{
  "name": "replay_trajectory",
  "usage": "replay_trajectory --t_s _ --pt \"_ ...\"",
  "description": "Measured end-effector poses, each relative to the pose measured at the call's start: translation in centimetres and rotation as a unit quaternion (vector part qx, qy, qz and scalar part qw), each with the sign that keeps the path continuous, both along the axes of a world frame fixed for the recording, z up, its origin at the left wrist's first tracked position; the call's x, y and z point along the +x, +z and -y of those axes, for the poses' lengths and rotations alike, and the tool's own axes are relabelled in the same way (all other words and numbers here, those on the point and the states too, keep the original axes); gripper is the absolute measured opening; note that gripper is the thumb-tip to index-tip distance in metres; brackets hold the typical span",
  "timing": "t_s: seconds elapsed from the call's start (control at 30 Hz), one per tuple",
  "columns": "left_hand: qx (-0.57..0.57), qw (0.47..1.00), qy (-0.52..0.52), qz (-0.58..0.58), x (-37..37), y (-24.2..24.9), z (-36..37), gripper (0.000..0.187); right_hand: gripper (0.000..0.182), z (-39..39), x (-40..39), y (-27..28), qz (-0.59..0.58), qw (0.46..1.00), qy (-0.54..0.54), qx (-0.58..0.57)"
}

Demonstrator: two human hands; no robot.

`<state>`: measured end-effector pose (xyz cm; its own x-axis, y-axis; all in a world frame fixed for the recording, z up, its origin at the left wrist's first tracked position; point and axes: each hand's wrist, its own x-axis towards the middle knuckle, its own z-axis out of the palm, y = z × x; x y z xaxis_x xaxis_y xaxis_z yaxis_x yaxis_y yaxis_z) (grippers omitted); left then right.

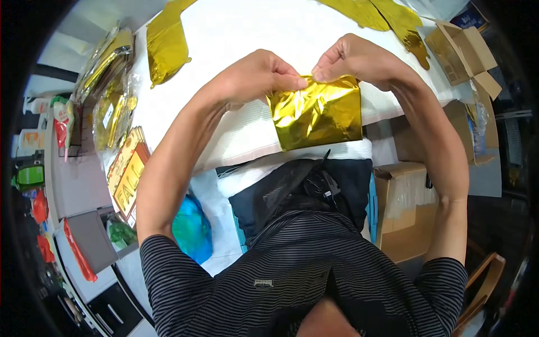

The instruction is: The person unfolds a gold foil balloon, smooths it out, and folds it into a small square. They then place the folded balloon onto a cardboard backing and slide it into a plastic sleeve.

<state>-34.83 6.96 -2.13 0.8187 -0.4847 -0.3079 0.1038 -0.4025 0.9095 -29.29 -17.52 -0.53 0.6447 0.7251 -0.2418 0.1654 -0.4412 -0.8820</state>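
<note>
Both hands hold up a folded gold foil sheet (317, 115) above the near edge of the white table (252, 33). My left hand (255, 76) pinches its upper left corner. My right hand (351, 59) pinches the top edge just right of that, fingertips close together. The foil hangs down from the two grips, shiny and creased.
More gold foil pieces lie on the table at the back left (165, 45) and back right (393, 19). Packets of gold items (109, 62) and printed cards (129, 174) sit at the left. Open cardboard boxes stand at the right (463, 53) and below (404, 210). A blue bag (191, 227) is by my left arm.
</note>
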Motion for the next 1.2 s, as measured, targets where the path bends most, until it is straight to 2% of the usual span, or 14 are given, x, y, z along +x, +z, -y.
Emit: replay_trajectory --t_s 0.13,0.2,0.27,0.4,0.5,0.6,0.67,0.73,0.8,0.87,0.93,0.97,1.03,1.2 --pt "-0.06 0.994 0.076 -0.041 0.8 -1.1 -0.3 0.024 0.034 0.4 -0.7 0.3 -0.016 0.994 -0.106 0.01" --pt "-0.086 0.991 0.091 -0.055 0.7 -1.4 -0.6 0.023 0.038 1.2 -0.1 -0.8 -0.01 0.995 -0.101 0.018" --pt "-0.114 0.983 0.116 -0.081 0.8 -1.7 -0.8 0.022 0.036 1.5 0.5 -1.4 -0.064 0.991 -0.11 0.036" --pt "-0.115 0.982 0.112 -0.1 1.4 -2.1 -0.9 0.022 0.033 1.6 0.8 -1.8 -0.065 0.992 -0.109 0.026" --pt "-0.066 0.99 0.075 -0.103 1.7 -1.5 -0.5 0.023 0.029 1.5 0.8 -2.1 -0.075 0.989 -0.127 0.027" --pt "-0.047 0.993 0.071 -0.08 1.7 -1.0 0.5 0.024 0.03 1.4 0.9 -2.2 -0.074 0.991 -0.113 0.005" --pt "-0.012 0.997 0.053 -0.047 1.9 -0.6 0.6 0.024 0.031 1.1 0.3 -2.0 -0.092 0.987 -0.126 0.035" --pt "-0.028 0.996 0.075 -0.043 1.7 -0.7 0.8 0.023 0.035 1.5 -0.2 -1.5 -0.058 0.991 -0.113 0.045" --pt "-0.045 0.993 0.098 -0.041 1.9 -1.1 0.6 0.023 0.042 1.9 -0.3 -1.3 -0.116 0.978 -0.149 0.088" --pt "-0.038 0.992 0.111 -0.051 1.9 -1.2 0.2 0.021 0.048 2.3 -0.4 -1.2 -0.111 0.979 -0.148 0.081" --pt "-0.041 0.99 0.122 -0.049 1.8 -1.2 0.1 0.021 0.044 2.3 -1.0 -1.2 -0.156 0.954 -0.23 0.111" --pt "-0.044 0.989 0.134 -0.048 1.8 -1.2 0.1 0.021 0.044 2.6 -0.9 -1.5 -0.157 0.954 -0.231 0.112" --pt "-0.052 0.988 0.133 -0.052 1.7 -1.0 0.4 0.021 0.036 3.4 -0.5 -2.4 -0.112 0.981 -0.134 0.082" --pt "-0.095 0.983 0.142 -0.065 1.3 -1.2 1.1 0.022 0.026 3.3 -0.7 -3.2 -0.096 0.98 -0.141 0.099"
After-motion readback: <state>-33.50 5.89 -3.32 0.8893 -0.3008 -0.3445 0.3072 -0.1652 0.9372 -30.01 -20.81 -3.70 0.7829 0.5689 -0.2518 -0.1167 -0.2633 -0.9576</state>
